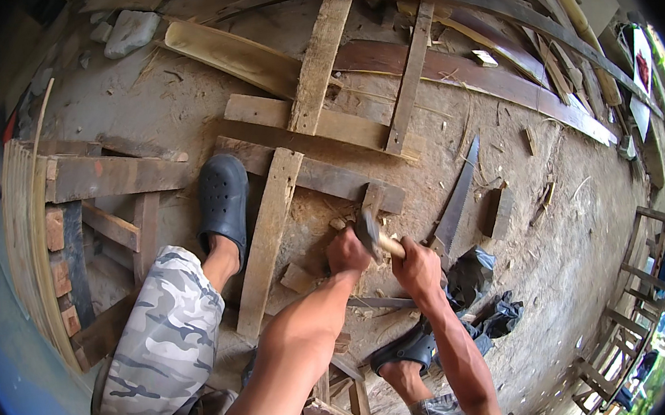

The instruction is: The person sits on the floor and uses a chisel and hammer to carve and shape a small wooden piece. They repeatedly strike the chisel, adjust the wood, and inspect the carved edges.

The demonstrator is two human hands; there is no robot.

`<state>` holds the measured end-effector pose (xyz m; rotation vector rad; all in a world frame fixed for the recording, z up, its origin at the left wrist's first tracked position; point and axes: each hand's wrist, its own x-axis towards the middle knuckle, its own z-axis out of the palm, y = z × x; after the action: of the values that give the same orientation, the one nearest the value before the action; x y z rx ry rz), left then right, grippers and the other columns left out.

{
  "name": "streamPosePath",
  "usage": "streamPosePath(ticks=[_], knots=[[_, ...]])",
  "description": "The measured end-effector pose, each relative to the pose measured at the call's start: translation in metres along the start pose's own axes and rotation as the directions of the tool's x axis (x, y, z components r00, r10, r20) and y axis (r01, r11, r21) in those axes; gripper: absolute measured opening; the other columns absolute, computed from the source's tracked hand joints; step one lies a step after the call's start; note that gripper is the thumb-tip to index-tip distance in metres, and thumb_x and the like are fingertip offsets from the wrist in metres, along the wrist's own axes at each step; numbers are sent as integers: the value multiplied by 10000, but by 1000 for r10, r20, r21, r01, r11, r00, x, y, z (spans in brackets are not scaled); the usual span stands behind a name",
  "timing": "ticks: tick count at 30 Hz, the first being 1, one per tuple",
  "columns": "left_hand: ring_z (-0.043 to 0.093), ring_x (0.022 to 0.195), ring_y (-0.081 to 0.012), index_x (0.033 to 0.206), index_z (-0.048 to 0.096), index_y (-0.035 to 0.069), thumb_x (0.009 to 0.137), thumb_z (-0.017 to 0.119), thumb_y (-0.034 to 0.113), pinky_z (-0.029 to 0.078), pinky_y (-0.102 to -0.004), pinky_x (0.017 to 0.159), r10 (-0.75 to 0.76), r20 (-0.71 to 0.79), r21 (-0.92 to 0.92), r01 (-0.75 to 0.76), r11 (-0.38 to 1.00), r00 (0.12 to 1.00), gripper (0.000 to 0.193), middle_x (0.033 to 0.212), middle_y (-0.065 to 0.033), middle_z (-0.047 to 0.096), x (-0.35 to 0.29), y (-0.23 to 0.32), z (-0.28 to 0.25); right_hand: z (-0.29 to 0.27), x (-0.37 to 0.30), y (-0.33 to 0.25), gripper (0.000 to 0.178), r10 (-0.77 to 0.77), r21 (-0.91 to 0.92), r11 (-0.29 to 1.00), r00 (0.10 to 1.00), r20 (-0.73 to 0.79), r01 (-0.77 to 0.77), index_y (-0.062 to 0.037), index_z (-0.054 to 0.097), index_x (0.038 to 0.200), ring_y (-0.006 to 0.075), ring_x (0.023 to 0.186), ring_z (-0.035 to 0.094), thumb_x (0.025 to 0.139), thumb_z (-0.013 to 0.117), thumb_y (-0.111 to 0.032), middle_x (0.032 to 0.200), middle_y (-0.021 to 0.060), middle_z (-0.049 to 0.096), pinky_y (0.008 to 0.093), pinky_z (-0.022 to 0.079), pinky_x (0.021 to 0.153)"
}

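Observation:
My right hand (418, 269) is closed round the wooden handle of a hammer (391, 244). The hammer's dark head is right beside my left hand (347, 252), whose fingers are curled shut. A small pale rounded end (338, 224) shows at the top of that fist, but what it belongs to I cannot make out. Just beyond my hands lies a dark wooden beam (321, 176), with a short wood piece (373, 197) against its right end. A pale plank (270, 241) slants across the beam, left of my left hand.
A hand saw (459, 195) and a wood block (498, 213) lie to the right on the dusty floor. Black plastic (471, 274) sits near my right forearm. A wooden frame (117, 174) stands at left, beside my foot in a dark clog (223, 198). Long boards (472, 74) lie farther off.

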<state>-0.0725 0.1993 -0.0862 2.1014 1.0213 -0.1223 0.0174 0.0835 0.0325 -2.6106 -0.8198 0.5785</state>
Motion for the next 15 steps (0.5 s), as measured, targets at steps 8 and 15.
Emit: streamPosePath(ticks=[8, 15], knots=[[670, 841, -422, 911, 661, 38, 884, 579, 310, 539, -496, 749, -195, -100, -175, 176, 969, 976, 285, 852, -227, 690, -4, 28, -18, -6, 3, -6, 111, -85, 25, 996, 994, 68, 84, -83, 611, 847, 379, 630, 651, 840, 623, -194, 699, 176, 651, 484, 513, 559], [653, 773, -441, 917, 650, 62, 972, 438, 420, 514, -535, 685, -32, -101, -24, 30, 999, 994, 419, 829, -203, 692, 0, 11, -4, 0, -4, 3, 114, -59, 23, 998, 997, 41, 58, -85, 595, 801, 370, 593, 645, 819, 636, -190, 630, 173, 630, 469, 507, 529]])
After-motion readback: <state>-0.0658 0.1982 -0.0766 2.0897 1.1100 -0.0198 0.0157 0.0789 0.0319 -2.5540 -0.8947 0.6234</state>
